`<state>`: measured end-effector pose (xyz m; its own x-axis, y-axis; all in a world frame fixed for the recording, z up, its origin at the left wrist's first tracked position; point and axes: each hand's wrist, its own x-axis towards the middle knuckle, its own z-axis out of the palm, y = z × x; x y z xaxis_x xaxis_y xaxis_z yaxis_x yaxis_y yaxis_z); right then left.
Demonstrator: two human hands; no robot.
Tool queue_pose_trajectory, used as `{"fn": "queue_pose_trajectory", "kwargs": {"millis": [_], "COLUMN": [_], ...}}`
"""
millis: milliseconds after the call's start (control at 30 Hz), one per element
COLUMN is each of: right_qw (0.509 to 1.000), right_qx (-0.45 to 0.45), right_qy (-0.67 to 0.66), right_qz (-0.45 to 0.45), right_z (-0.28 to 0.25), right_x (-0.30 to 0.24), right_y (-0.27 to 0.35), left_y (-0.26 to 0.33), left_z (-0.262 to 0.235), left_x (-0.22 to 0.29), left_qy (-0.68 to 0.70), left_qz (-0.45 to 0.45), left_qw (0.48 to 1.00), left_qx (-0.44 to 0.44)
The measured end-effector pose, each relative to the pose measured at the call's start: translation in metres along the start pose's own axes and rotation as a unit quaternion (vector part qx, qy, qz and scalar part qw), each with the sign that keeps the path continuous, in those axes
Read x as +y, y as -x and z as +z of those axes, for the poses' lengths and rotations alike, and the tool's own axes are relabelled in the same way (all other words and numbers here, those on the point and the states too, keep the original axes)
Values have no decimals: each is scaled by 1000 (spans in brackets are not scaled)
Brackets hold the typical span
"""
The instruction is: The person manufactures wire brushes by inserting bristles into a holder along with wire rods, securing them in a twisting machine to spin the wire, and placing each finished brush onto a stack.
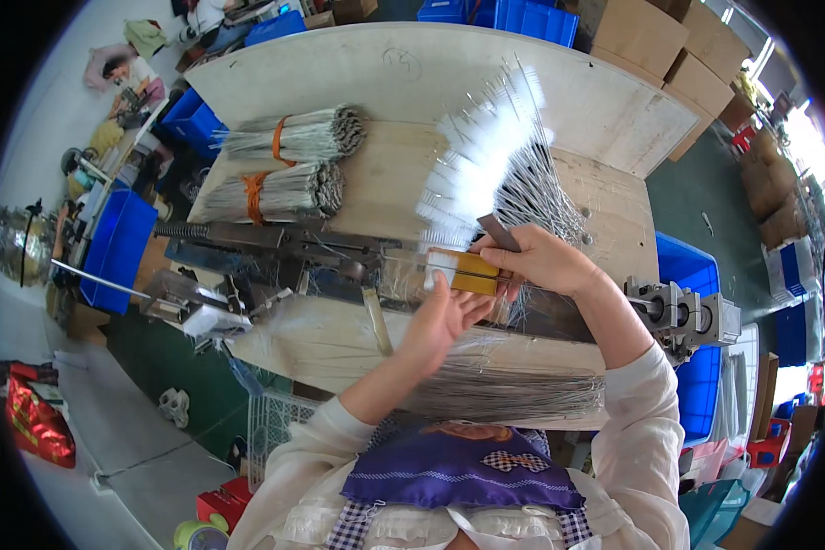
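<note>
A yellow metal block (475, 273) with a dark slot along it lies at the front of the bench machine (339, 255). Flat white bristles (440, 266) cover its left end. My left hand (438, 328) is palm up, its thumb against the bristles and its fingers reaching along the block's near edge. From the right, my right hand (550, 261) grips a dark flat metal strip (500, 233), its fingertips touching the block's right end. Behind the hands lies a fanned pile of white-bristled wire brushes (486, 151), their twisted wire stems (545, 192) pointing right.
Two bundles of wire stems (302, 135), tied with orange bands, lie at the back left. Loose wires (504, 390) are spread along the near edge. A metal clamp assembly (683, 312) is at the right, beside a blue bin (697, 403). A raised board (403, 69) borders the bench's back.
</note>
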<state>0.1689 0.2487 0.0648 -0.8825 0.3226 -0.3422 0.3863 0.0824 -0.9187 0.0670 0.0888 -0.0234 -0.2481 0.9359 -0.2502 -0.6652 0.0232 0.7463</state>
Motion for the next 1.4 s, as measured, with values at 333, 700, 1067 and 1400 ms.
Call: {"fn": "queue_pose_trajectory", "kwargs": {"millis": [333,700,1067,1400], "right_qw": [817,875,809,763], "right_qx": [255,223,242,258], "right_qy": [461,356,441,468], "right_qz": [-235,-242,-306,-362], "right_z": [16,35,36,63], "right_x": [7,-3,-1,-4], "right_y": [7,-20,-13,-11], "left_y": [3,16,11,11], "left_z": [-9,-15,-13,-21], "left_x": [46,42,46,38], "left_qy": [307,262,232,268], "left_qz": [19,33,37,30], "left_qw": [947,964,972,960], "left_qx": [-91,-35,-19,-75]}}
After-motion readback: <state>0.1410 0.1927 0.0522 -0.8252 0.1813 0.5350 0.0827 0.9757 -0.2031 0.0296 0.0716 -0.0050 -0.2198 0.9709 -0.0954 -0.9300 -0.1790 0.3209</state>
